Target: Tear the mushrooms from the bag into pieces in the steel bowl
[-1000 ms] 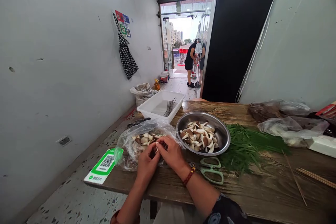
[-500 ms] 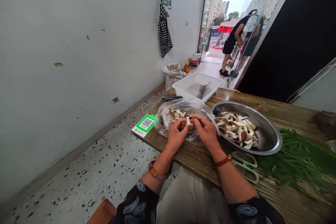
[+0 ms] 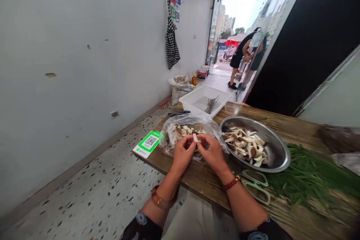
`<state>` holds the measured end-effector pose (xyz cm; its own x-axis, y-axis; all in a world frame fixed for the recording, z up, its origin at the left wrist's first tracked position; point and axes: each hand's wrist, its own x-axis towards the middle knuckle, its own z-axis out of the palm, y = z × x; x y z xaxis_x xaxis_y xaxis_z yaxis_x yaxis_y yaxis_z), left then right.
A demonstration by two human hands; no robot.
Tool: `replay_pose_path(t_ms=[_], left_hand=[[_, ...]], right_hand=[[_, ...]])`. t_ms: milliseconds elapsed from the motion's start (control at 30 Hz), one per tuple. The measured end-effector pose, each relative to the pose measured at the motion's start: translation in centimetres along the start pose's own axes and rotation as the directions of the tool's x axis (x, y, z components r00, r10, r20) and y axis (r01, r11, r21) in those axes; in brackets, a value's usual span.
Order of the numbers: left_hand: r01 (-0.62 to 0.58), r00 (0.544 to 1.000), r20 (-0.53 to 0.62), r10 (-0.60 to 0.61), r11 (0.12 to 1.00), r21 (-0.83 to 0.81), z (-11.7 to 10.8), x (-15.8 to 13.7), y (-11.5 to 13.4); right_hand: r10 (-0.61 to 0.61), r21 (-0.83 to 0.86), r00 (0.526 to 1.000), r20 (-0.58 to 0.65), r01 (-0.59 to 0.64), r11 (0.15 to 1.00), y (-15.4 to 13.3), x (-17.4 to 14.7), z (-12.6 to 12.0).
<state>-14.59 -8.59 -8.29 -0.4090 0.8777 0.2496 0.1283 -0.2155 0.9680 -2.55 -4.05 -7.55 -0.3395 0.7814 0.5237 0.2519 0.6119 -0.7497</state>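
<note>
A pale mushroom [image 3: 195,138] is pinched between my two hands over the table's near edge. My left hand [image 3: 183,153] grips it from the left, thumb and fingertips closed. From the other side my right hand [image 3: 210,151] holds it the same way, the thumbs almost meeting. Just behind the hands lies an open clear plastic bag [image 3: 165,129] with more mushrooms [image 3: 185,130] inside; the hands partly cover it. To the right stands a steel bowl [image 3: 277,157] with torn mushroom pieces [image 3: 250,146] heaped toward its left side.
Green-handled scissors [image 3: 257,185] and leafy greens [image 3: 306,176] lie right of my right forearm. A QR-code sign [image 3: 146,144] sits at the table's left corner. Behind the bag is a white tray [image 3: 194,101] with skewers [image 3: 211,104]. A person [image 3: 239,56] bends over by the glass door.
The view has tilted up and turned slightly right, shifting everything down and left. My hands have drawn closer together around the mushroom, thumbs now nearly touching.
</note>
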Motion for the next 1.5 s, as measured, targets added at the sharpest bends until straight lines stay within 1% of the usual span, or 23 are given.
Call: replay_pose_path(t_ms=[67, 200, 467, 700, 800, 900, 1000, 1100, 1200, 1267, 1367, 1433, 1500], left_hand=[[0.002, 1.0, 0.017, -0.002, 1.0, 0.022, -0.3, 0.3, -0.3], [0.023, 0.998, 0.054, -0.022, 1.0, -0.014, -0.6, 0.7, -0.8], [0.046, 0.999, 0.015, -0.046, 0.998, -0.052, -0.3, 0.5, 0.1], [0.044, 0.999, 0.001, -0.044, 0.999, -0.016, -0.6, 0.8, -0.9], [0.031, 0.999, -0.014, -0.032, 0.999, -0.031, -0.7, 0.8, -1.1], [0.016, 1.0, -0.02, -0.017, 0.998, -0.059, -0.7, 0.8, -0.9], [-0.001, 0.999, -0.039, -0.001, 0.998, -0.067, -0.7, 0.9, -0.6], [-0.003, 0.998, -0.063, -0.002, 0.997, -0.08, -0.7, 0.9, -0.5], [0.026, 0.997, -0.069, -0.034, 0.993, -0.114, -0.7, 0.8, -0.6], [0.034, 0.996, -0.076, -0.044, 0.991, -0.128, -0.6, 0.8, -0.9], [0.025, 0.997, -0.073, -0.035, 0.991, -0.134, -0.7, 0.9, -1.3], [0.014, 0.997, -0.069, -0.024, 0.99, -0.139, -0.7, 0.8, -1.4], [0.001, 0.997, -0.077, -0.012, 0.989, -0.146, -0.8, 0.7, -1.2]], right_hand=[[-0.005, -0.004, 1.0, 0.001, 0.005, 1.0, -0.2, 0.2, 0.1], [-0.026, 0.003, 1.0, -0.005, 0.026, 1.0, -0.4, 0.5, 0.2], [-0.033, 0.053, 0.999, -0.023, 0.034, 0.998, -0.5, 0.5, 0.4], [-0.069, 0.036, 0.998, -0.004, 0.069, 0.997, -0.3, 0.5, 0.5], [-0.081, 0.047, 0.997, 0.006, 0.081, 0.996, -0.4, 0.5, 0.4], [-0.105, 0.049, 0.994, 0.005, 0.105, 0.993, -0.9, 0.4, 0.2], [-0.147, 0.047, 0.989, 0.032, 0.146, 0.988, -2.0, 0.1, -0.3], [-0.172, 0.029, 0.983, 0.062, 0.17, 0.985, -3.5, -0.8, -2.0], [-0.151, -0.086, 0.986, 0.071, 0.157, 0.984, -4.2, -3.1, -5.0], [-0.087, -0.197, 0.992, 0.096, 0.105, 0.975, -3.9, -5.2, -7.5], [-0.004, -0.377, 0.997, 0.072, 0.031, 0.926, -2.5, -8.7, -11.1], [0.041, -0.491, 0.996, 0.081, 0.004, 0.871, -1.6, -10.7, -12.9], [0.07, -0.571, 0.993, 0.097, -0.002, 0.821, -0.9, -12.2, -14.0]])
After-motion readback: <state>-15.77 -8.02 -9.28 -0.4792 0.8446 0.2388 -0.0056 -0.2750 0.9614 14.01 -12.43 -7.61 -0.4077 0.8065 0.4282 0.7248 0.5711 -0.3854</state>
